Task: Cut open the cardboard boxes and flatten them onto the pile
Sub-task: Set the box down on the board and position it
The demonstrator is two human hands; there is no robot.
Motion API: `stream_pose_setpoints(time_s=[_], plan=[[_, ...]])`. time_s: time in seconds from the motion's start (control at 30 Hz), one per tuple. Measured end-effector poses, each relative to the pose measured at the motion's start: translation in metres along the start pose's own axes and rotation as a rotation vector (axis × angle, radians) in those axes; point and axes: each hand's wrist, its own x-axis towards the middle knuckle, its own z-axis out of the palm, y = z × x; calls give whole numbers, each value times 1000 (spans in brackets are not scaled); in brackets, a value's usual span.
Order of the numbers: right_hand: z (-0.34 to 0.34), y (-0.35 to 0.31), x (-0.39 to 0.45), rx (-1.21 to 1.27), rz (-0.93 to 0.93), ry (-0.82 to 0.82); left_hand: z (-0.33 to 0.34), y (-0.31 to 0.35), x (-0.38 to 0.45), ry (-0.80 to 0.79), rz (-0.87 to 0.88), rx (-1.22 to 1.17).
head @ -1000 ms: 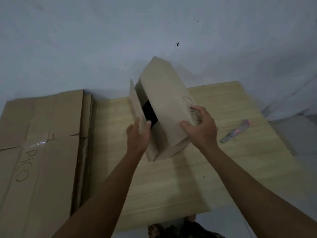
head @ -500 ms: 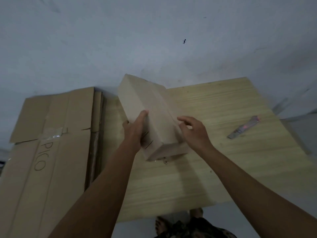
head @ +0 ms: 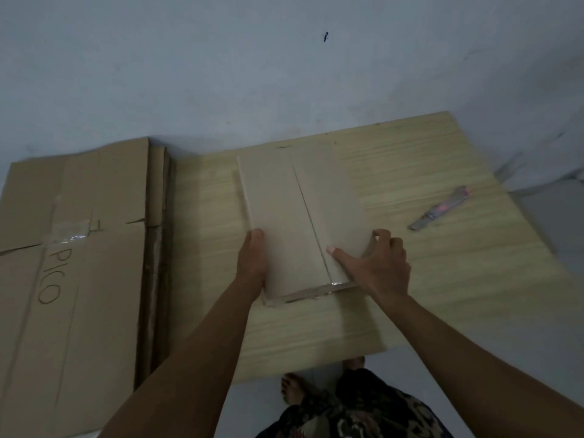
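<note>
While both hands hold it, the small cardboard box (head: 294,222) lies flat on the wooden board (head: 426,273), long axis running near to far, a centre seam line down its top face. Clear tape glints on its near end edge. Left hand (head: 252,260) grips the box's left side near the near corner, thumb on the top face, the other fingers hidden down the side. Right hand (head: 377,263) sits at the right near corner: thumb stretched flat across the top toward the seam, fingers curled around the right edge, so it grips the box too. Box cutter (head: 441,208) lies on the board to the right, well apart from the box and from the right hand, untouched. Pile of flattened cardboard (head: 72,279) lies on the floor left of the board, just beside its left edge, top sheet marked "PICO" with a strip of clear tape. Person's bare foot (head: 292,390) and patterned clothing (head: 357,409) show at the near edge, just off the board.
</note>
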Motion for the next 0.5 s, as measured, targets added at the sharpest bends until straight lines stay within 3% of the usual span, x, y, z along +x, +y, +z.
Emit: stream_pose_setpoints(time_s=[0.17,0.23,0.3,0.4,0.5], plan=[[-8,18,11,-23,-27,-144,40,5,0,255,352,619],[-15,28,27,20,-19,-131,57,14,3,279,534,848],[-24,40,52,73,-9,-19,75,24,12,216,641,937],[-40,65,99,-64,-128,148,100,39,23,150,677,997],[-59,87,146,-342,-275,51,120,47,38,214,718,1020]])
